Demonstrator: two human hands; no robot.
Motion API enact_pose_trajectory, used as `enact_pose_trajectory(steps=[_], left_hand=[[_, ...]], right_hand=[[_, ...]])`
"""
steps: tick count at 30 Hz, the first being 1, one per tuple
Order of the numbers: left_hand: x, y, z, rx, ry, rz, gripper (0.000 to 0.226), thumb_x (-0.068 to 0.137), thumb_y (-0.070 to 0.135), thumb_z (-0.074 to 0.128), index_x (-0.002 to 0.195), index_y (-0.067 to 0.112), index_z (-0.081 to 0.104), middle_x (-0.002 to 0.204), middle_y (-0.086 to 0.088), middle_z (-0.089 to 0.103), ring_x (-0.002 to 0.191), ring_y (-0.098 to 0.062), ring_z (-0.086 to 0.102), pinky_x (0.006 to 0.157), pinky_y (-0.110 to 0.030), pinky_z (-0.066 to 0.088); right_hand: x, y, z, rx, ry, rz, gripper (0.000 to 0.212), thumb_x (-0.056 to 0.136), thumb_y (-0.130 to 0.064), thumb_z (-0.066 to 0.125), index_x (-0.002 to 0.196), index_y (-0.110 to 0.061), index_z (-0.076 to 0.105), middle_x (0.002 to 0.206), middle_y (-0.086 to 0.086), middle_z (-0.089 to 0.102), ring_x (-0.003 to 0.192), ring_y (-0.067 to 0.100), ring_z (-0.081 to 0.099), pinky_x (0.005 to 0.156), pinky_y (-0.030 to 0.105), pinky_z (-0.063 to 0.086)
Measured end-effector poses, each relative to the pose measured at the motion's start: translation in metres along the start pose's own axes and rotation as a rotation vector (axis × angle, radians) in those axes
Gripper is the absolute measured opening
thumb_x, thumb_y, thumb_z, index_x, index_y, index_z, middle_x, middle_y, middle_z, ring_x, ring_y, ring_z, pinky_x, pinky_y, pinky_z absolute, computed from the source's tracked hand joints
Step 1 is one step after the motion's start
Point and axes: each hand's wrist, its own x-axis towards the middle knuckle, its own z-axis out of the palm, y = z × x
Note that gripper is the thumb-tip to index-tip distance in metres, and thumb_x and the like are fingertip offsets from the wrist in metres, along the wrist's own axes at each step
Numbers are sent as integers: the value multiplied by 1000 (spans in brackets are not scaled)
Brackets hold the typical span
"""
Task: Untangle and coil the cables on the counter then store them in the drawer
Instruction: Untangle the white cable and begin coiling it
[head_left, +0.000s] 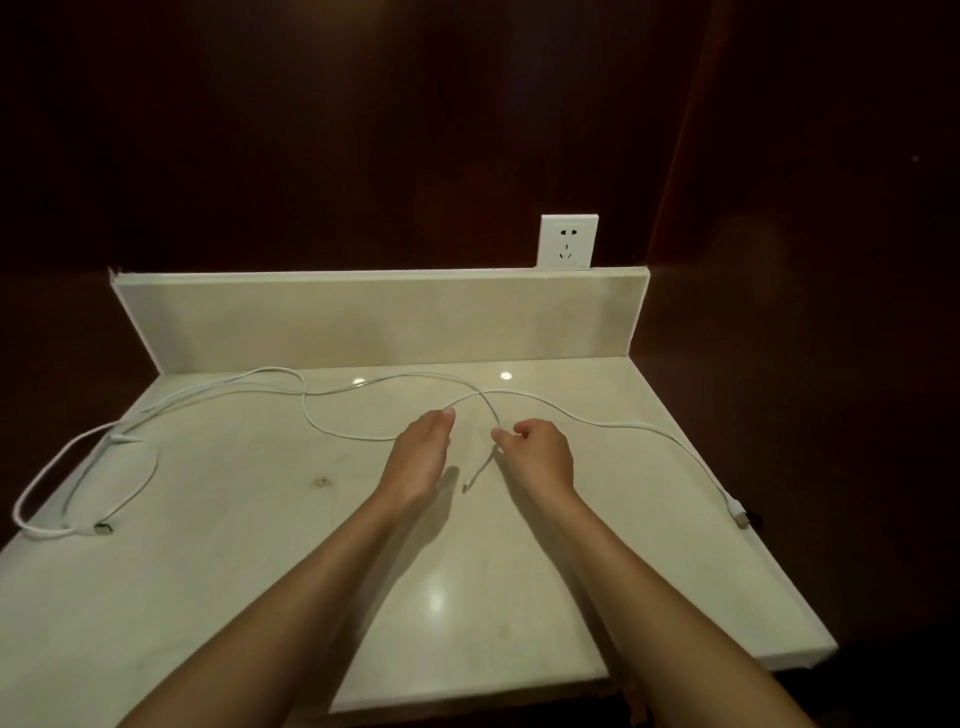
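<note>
White cables (332, 391) lie spread across the pale marble counter (260, 545), crossing one another near the middle. One run loops at the far left (78, 452) and ends in a plug (104, 529). Another runs right to a plug (740, 514) at the counter's right edge. My left hand (421, 452) reaches over the crossing with fingers extended, holding nothing that I can see. My right hand (535, 452) pinches a cable strand between thumb and fingers; its short free end (475, 475) hangs down toward me.
A low marble backsplash (379, 317) closes the counter's far side. A white wall socket (567, 242) sits above it at the right. Dark wood panelling surrounds the counter. No drawer is in view.
</note>
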Motion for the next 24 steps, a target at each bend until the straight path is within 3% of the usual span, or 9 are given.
enact_pose_trajectory(steps=[1, 3, 6, 10, 12, 16, 19, 21, 24], left_hand=[[8, -2, 5, -33, -9, -30, 34, 99, 55, 39, 92, 30, 62, 104, 8, 65, 112, -20, 62, 105, -46, 45], [20, -4, 15, -112, -16, -53, 33, 100, 54, 41, 105, 32, 65, 113, 8, 66, 116, -14, 61, 110, -44, 43], [34, -8, 25, -171, -22, -95, 47, 103, 53, 38, 130, 24, 63, 119, 5, 68, 117, -11, 60, 112, -42, 42], [39, -14, 30, -189, -61, -155, 51, 86, 71, 40, 103, 31, 67, 115, 5, 72, 115, -15, 62, 111, -44, 43], [40, -17, 33, -218, -63, -168, 50, 88, 69, 42, 108, 30, 67, 114, 6, 72, 117, -16, 62, 113, -45, 42], [36, -13, 30, -181, -87, -149, 49, 105, 52, 35, 127, 21, 65, 117, 5, 71, 119, -16, 61, 113, -41, 41], [32, -11, 28, -222, -93, -160, 49, 107, 47, 33, 118, 14, 68, 120, -6, 72, 114, -18, 64, 106, -36, 43], [28, -6, 28, -301, -127, -178, 49, 108, 46, 32, 111, 12, 67, 121, -12, 70, 113, -20, 66, 104, -35, 46], [17, 10, 21, -484, -180, -188, 55, 109, 44, 24, 119, 6, 62, 119, -13, 68, 111, -26, 64, 92, -32, 51]], right_hand=[[5, -1, 4, -60, 25, -2, 26, 87, -45, 63, 75, -22, 63, 74, -2, 62, 79, 27, 62, 68, 32, 45], [15, -3, 10, -165, 61, -11, 34, 86, -41, 65, 63, -19, 52, 65, -2, 57, 70, 27, 59, 61, 30, 43], [28, -3, 12, -201, 69, -4, 11, 86, -23, 61, 81, -19, 69, 82, -3, 70, 78, 23, 66, 70, 31, 54], [36, 4, 10, -171, 56, -36, 9, 88, -23, 62, 88, -19, 70, 88, -5, 70, 83, 20, 67, 70, 30, 53], [35, 5, 10, -248, 49, -64, 18, 88, -32, 68, 93, -15, 66, 89, -2, 66, 88, 23, 65, 70, 29, 47], [37, 1, 7, -217, 28, -9, 8, 85, -16, 63, 83, -17, 71, 85, -1, 70, 80, 22, 66, 70, 31, 54], [28, -1, 1, 62, 2, -5, 14, 82, -10, 63, 85, -17, 73, 84, -5, 70, 79, 18, 68, 72, 31, 54], [12, -5, -3, 312, 22, -12, 12, 80, -8, 65, 83, -18, 73, 74, -3, 70, 63, 16, 65, 67, 33, 53], [-16, -18, -8, 627, -31, -24, 14, 81, -1, 66, 82, -13, 74, 71, 6, 66, 55, 17, 60, 55, 31, 48]])
